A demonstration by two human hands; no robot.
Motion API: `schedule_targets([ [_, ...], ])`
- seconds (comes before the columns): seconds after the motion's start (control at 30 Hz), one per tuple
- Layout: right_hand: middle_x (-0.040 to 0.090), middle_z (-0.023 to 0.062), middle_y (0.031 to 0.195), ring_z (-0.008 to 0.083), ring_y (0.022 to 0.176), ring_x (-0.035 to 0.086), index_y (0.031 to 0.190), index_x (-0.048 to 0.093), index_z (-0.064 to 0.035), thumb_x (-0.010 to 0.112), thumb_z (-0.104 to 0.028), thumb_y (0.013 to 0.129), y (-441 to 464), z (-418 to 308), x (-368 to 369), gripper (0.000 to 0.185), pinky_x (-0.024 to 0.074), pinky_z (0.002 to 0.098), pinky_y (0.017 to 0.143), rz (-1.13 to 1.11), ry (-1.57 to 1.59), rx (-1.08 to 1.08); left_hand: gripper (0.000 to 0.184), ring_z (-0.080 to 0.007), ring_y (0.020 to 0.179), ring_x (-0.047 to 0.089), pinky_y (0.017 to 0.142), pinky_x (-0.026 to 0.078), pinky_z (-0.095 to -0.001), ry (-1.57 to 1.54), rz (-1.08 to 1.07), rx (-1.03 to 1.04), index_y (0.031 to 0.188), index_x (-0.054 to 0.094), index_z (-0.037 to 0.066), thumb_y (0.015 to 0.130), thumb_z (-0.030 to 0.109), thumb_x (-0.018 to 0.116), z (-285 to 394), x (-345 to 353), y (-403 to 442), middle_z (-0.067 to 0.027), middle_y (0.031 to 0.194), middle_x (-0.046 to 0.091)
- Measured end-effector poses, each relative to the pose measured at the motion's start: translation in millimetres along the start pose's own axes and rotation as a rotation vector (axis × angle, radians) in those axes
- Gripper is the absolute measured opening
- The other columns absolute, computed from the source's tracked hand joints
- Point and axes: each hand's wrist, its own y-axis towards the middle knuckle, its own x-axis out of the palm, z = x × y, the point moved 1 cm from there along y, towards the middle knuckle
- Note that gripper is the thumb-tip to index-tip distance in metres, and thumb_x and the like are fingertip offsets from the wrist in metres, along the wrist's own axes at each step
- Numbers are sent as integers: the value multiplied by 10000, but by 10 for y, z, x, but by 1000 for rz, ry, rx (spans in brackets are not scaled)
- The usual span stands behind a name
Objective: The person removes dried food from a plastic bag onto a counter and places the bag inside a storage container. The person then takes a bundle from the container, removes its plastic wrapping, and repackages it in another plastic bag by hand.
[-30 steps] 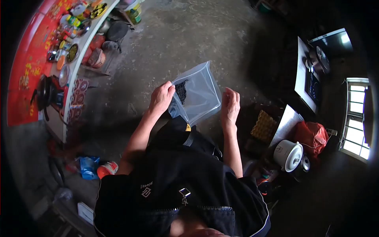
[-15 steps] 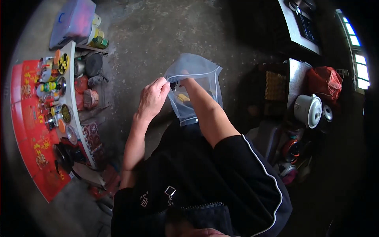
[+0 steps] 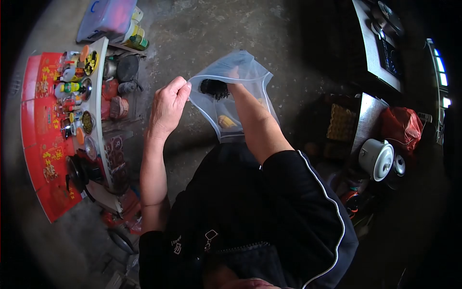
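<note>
A clear zip bag point(image 3: 211, 112) hangs open in front of my body. My left hand point(image 3: 169, 105) is closed in a pinch on the left corner of its mouth. Through that mouth, my right hand point(image 3: 233, 74) is inside the bag, its fingers blurred by the plastic. A black thing with a ragged, bristly edge point(image 3: 215, 89) shows in the mouth beside my right wrist; I cannot tell whether the hand touches it. Lower in the bag lies a yellow piece that looks like corn point(image 3: 226, 121). A second yellowish bit is partly hidden by my right forearm.
At left, a narrow table point(image 3: 99, 72) holds jars, bottles and bowls beside a red printed sheet point(image 3: 43, 130). A plastic storage box point(image 3: 106, 19) stands beyond it. At right are a rice cooker point(image 3: 377, 160), a red bag point(image 3: 400, 126) and a counter with a cooktop point(image 3: 387, 54).
My left hand has moved left with the bag's corner, so the mouth gapes wider. The black thing now shows more fully beside my right wrist.
</note>
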Motion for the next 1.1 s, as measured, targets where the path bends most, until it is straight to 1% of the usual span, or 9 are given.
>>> schedule_targets([
  [0.03, 558, 117, 1150, 242, 1052, 526, 1306, 387, 5, 536, -370, 875, -182, -225, -87, 590, 408, 337, 949, -151, 98, 502, 228, -260, 585, 549, 559, 421, -343, -26, -2, 5, 766, 481, -4, 905, 177, 503, 5, 23, 9, -132, 629, 536],
  [0.13, 513, 127, 1220, 251, 1093, 503, 1333, 341, 12, 347, -561, 898, -452, 59, 11, 720, 385, 343, 972, 319, 488, 485, 223, -266, 589, 559, 555, 422, -347, -25, 15, -8, 771, 483, -1, 905, 176, 499, 202, 60, 51, -134, 624, 537],
  [0.17, 468, 129, 1284, 282, 1165, 461, 1345, 329, 8, 174, -641, 886, -521, 64, -89, 810, 340, 359, 1022, 40, 731, 359, 223, -266, 589, 559, 555, 422, -347, -23, 19, -5, 771, 483, -1, 905, 176, 499, 250, 80, 75, -134, 624, 537],
  [0.4, 473, 133, 1298, 294, 1201, 444, 1335, 367, -43, 237, -460, 955, -420, 232, -229, 579, 335, 376, 1030, -125, 1172, 68, 227, -206, 567, 560, 545, 428, -321, 134, 73, 50, 766, 504, -4, 900, 179, 502, 327, 172, 260, -112, 610, 532],
  [0.47, 480, 119, 1300, 273, 1183, 469, 1296, 419, -61, 350, -333, 934, -209, 333, -470, 458, 393, 367, 968, -7, -581, -218, 188, -323, 637, 563, 560, 428, -385, 182, 65, 48, 779, 500, 5, 884, 161, 504, 256, 273, 348, -164, 667, 552],
  [0.67, 626, 189, 1029, 314, 980, 606, 967, 653, -37, 605, -104, 686, 47, 100, -604, 292, 503, 348, 787, -110, -784, 5, 173, -392, 743, 589, 625, 462, -464, 275, -5, 57, 800, 532, 20, 861, 176, 487, -3, 723, 636, -197, 758, 607],
  [0.83, 587, 142, 802, 268, 706, 572, 904, 602, 7, 595, 36, 608, -863, -799, -1477, 297, 458, 393, 564, -119, -58, 154, 210, -421, 757, 578, 643, 455, -486, 286, -58, 6, 811, 545, 18, 866, 208, 475, -205, 1030, 929, -229, 764, 596],
  [0.97, 607, 164, 868, 287, 773, 615, 939, 557, 53, 485, 122, 694, -1192, -838, -1908, 265, 544, 416, 701, -424, 772, 336, 230, -430, 777, 568, 644, 442, -484, 266, -82, -31, 815, 539, 14, 867, 229, 476, -158, 1147, 1159, -236, 771, 587],
  [1.1, 626, 153, 887, 301, 809, 630, 1008, 542, 43, 476, 109, 720, -1530, -1078, -2290, 302, 550, 437, 743, -505, 973, 375, 244, -420, 766, 573, 655, 442, -466, 253, -61, -65, 809, 531, 8, 869, 234, 459, -90, 1217, 1341, -225, 734, 580],
])
